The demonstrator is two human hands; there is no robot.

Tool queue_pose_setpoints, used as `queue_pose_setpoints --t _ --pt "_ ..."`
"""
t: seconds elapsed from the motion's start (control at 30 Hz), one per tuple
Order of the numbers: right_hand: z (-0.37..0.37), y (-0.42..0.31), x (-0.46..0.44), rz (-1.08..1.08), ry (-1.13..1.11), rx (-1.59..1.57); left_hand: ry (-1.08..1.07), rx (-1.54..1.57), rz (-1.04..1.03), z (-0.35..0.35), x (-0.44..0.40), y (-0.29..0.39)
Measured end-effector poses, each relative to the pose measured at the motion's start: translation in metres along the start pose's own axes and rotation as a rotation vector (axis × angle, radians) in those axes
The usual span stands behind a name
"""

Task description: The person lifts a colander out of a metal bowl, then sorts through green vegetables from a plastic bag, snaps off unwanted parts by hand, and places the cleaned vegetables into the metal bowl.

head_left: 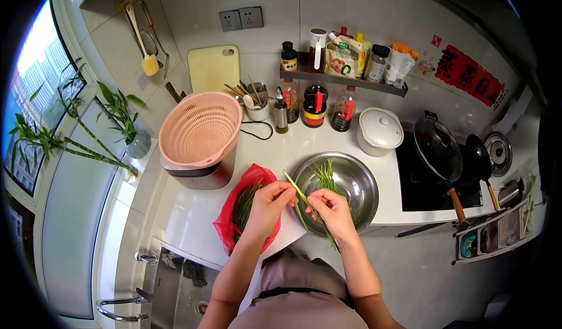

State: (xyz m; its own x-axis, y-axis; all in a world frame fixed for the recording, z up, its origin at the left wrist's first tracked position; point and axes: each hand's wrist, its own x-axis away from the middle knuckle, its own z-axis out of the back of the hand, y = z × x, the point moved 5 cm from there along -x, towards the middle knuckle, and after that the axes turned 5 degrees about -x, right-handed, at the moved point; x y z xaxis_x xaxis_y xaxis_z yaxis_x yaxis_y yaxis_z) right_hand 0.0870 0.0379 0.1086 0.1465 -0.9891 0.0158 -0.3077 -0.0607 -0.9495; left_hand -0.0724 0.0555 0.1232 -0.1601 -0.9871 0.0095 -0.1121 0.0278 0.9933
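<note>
My left hand (272, 205) is pinched, with its fingertips at the pale end of a few thin green chives (300, 193). These chives run across to my right hand (331, 210), which is closed around them, and their tips hang down below it. Under and behind my right hand is a steel bowl (364, 182) with more chives (328, 175) inside. Beside my left hand lies an open red plastic bag (225, 230) holding a darker green bunch, partly hidden by my left hand and forearm.
A pink colander (199, 131) rests on a dark metallic container (205, 176) at the left. Bottles (314, 105) and a white lidded pot (380, 131) line the back. The cooktop (410, 182) with a wok (438, 148) is right; a sink (181, 291) is lower left.
</note>
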Motion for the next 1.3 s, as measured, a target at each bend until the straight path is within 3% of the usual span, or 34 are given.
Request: queue_pose_setpoints --t 0.1,0.17,0.2,0.23,0.3,0.37,0.47,0.6,0.7,0.77,0.8,0.93,1.0,1.03,1.07,1.1,1.13,1.2,1.3 --pt "-0.005 -0.001 0.002 -0.014 0.010 0.005 -0.005 -0.013 -0.015 0.000 0.001 -0.003" --pt "-0.006 0.001 0.002 -0.020 0.027 0.016 0.089 -0.255 -0.059 0.002 0.004 0.002" --pt "-0.005 0.000 0.002 0.081 0.016 0.153 0.088 -0.256 -0.059 0.001 0.006 0.005" --pt "-0.006 -0.003 0.003 0.183 0.005 0.291 0.145 -0.437 -0.181 0.001 0.008 0.015" --pt "-0.003 -0.004 0.004 0.170 0.011 0.327 0.202 -0.616 -0.303 0.001 0.010 0.023" --pt "0.000 -0.008 0.005 0.156 0.015 0.364 0.368 -1.010 -0.553 0.004 0.014 0.035" --pt "0.007 -0.011 0.007 0.157 0.017 0.404 0.497 -1.066 -0.587 0.025 0.014 0.037" --pt "0.023 -0.010 0.010 0.065 0.049 0.285 0.544 -1.095 -0.461 0.058 0.017 0.010" --pt "0.030 -0.005 0.010 -0.009 0.057 0.170 0.299 -1.083 -0.270 0.077 0.021 -0.075" --pt "0.031 -0.003 0.007 0.004 0.044 0.110 0.203 -1.098 -0.006 0.089 0.031 -0.145" --pt "0.030 -0.003 0.006 0.010 0.028 0.075 0.203 -1.094 0.110 0.088 0.037 -0.155" --pt "0.023 -0.003 0.006 0.029 -0.005 0.039 0.220 -1.321 0.137 0.085 0.043 -0.150" --pt "0.021 -0.004 0.006 0.051 0.014 0.161 0.332 -1.172 -0.103 0.070 0.039 -0.102" --pt "0.020 -0.005 0.007 0.076 0.036 0.280 0.336 -1.171 -0.098 0.062 0.037 -0.077" --pt "0.018 -0.006 0.007 0.072 0.030 0.281 0.380 -1.100 -0.289 0.048 0.038 -0.039" --pt "0.014 -0.018 0.007 0.240 0.009 0.544 0.424 -1.022 -0.481 0.037 0.040 -0.006" --pt "0.008 -0.027 0.008 0.414 -0.013 0.806 0.432 -1.023 -0.481 0.030 0.039 0.015" --pt "0.003 -0.030 0.008 0.453 -0.028 0.846 0.281 -1.092 -0.770 0.006 0.040 0.048" --pt "0.001 -0.033 0.011 0.506 -0.036 0.891 0.239 -1.117 -0.794 -0.002 0.033 0.039"
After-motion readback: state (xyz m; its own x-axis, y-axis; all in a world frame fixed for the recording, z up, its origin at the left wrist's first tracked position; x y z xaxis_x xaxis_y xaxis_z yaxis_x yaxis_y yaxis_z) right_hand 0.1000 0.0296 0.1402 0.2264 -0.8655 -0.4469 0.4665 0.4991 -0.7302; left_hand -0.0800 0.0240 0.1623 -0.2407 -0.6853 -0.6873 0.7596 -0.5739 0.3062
